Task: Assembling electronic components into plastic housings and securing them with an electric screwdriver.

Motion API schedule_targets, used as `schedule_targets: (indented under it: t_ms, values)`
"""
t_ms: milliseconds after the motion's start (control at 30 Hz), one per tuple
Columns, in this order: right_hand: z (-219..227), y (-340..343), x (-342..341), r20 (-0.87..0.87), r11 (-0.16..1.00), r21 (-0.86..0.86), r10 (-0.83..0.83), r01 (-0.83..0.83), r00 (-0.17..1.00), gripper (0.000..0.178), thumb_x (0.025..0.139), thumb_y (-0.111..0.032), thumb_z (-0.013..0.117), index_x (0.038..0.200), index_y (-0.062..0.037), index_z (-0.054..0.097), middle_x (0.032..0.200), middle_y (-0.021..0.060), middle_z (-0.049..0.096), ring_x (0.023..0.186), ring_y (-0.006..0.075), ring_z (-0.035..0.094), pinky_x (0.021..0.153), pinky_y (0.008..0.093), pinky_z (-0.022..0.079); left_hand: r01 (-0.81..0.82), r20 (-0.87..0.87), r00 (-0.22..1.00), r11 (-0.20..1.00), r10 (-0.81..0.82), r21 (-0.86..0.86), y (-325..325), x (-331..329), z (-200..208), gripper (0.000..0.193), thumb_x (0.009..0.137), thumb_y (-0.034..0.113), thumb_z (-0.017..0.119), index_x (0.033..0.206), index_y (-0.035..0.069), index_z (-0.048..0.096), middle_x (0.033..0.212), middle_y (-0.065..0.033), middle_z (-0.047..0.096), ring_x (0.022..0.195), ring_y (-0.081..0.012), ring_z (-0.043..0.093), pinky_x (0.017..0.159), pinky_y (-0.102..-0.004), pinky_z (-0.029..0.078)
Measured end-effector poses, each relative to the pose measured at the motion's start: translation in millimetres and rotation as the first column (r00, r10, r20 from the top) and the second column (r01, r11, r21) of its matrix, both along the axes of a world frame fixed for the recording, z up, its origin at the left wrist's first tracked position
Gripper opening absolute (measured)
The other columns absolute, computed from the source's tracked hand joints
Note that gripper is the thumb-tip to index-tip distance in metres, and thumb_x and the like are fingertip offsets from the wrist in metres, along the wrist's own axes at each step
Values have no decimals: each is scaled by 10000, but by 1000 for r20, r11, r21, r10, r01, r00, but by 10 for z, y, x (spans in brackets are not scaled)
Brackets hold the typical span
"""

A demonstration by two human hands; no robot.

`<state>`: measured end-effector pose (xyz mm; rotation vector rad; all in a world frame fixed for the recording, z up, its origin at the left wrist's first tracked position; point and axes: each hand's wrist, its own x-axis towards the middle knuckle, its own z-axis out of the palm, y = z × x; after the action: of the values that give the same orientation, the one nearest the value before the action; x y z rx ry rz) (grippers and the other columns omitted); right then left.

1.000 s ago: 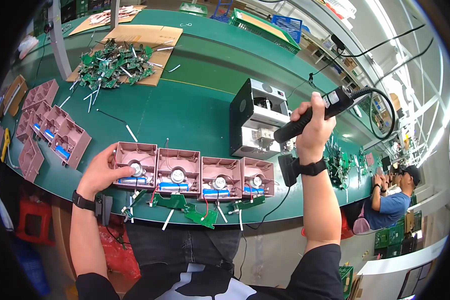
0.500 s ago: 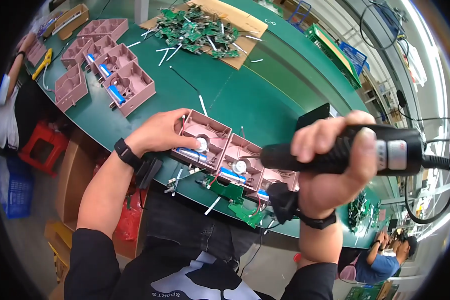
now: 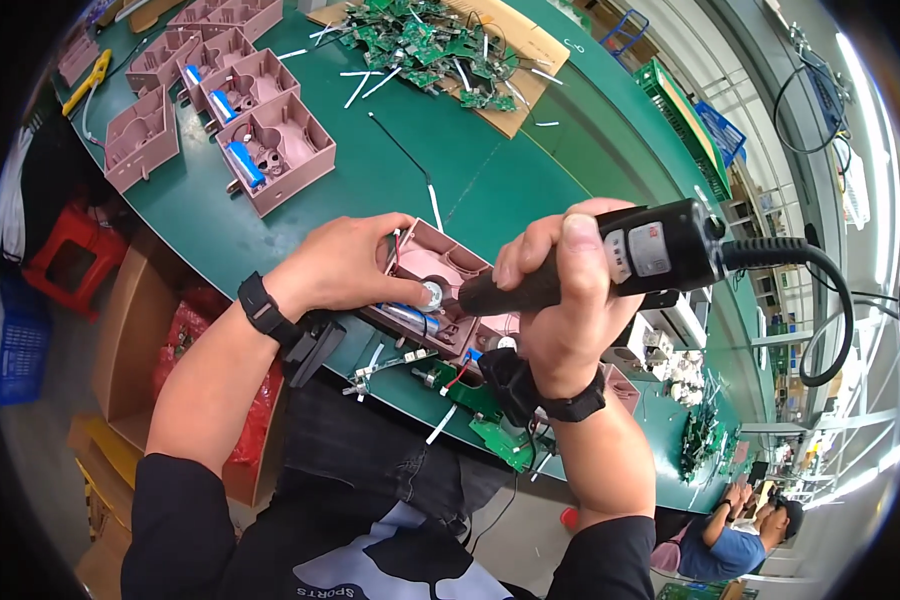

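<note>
My left hand grips the left wall of a pink plastic housing near the table edge. Its thumb rests on a small white round part inside, beside a blue cylindrical battery. In my right hand is a black corded electric screwdriver, held nearly level. The tool's front end points left at the housing, close to the white part; its bit cannot be made out. Another pink housing lies to the right, largely covered by my right hand and the screwdriver.
Several pink housings with blue batteries stand at the far left. Green circuit boards are heaped on cardboard at the back. A loose green board lies at the front edge. A red stool is left; another person sits at right.
The screwdriver has moved left, from over the neighbouring housing to the housing in my left hand. My left thumb stays on the white part. The view has shifted slightly.
</note>
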<state>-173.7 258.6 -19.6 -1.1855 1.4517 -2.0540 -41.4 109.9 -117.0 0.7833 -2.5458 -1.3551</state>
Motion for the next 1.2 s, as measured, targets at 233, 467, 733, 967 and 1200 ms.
schedule_targets:
  t_ms: [233,467,733,967,1200]
  values:
    - [-65,23,114,31,999,-42,35,-33,999,229,1008,-131,618,1178,-42,492,736,122,595,565,216,562,549,396,531,10,39,999,1000,-10,5,19,39,120,883,713,495,927,1437,94,620,739,-38,609,696,-162,598,634,-335,465]
    - [104,103,-192,-239,976,162,-105,146,965,296,1006,-81,633,1248,5,484,784,85,633,577,169,582,548,331,524,92,-133,988,991,-79,97,0,-41,-56,744,809,341,895,1441,82,601,1045,-77,730,934,-145,672,828,-311,536]
    - [666,1477,-716,-124,954,-100,-295,283,948,227,1048,-204,582,1177,-35,503,744,97,580,565,206,564,550,363,516,58,-174,985,972,-18,227,14,95,-95,599,1010,167,684,1570,92,484,914,13,641,753,-52,595,648,-210,478]
    - [633,2049,-1562,-144,771,-189,-634,608,760,232,1032,-240,644,1024,-23,562,708,92,569,567,211,568,552,360,501,89,-163,986,962,-47,260,-103,90,-86,523,1122,368,485,1589,133,495,752,39,532,668,-58,562,584,-213,434]
    - [563,1880,-1683,-18,778,-37,-627,627,778,237,1014,-249,690,982,-32,598,714,70,575,566,199,564,549,349,496,92,-120,992,916,-49,391,-105,174,-82,580,1133,446,436,1621,133,444,831,27,581,653,-51,545,567,-193,435]
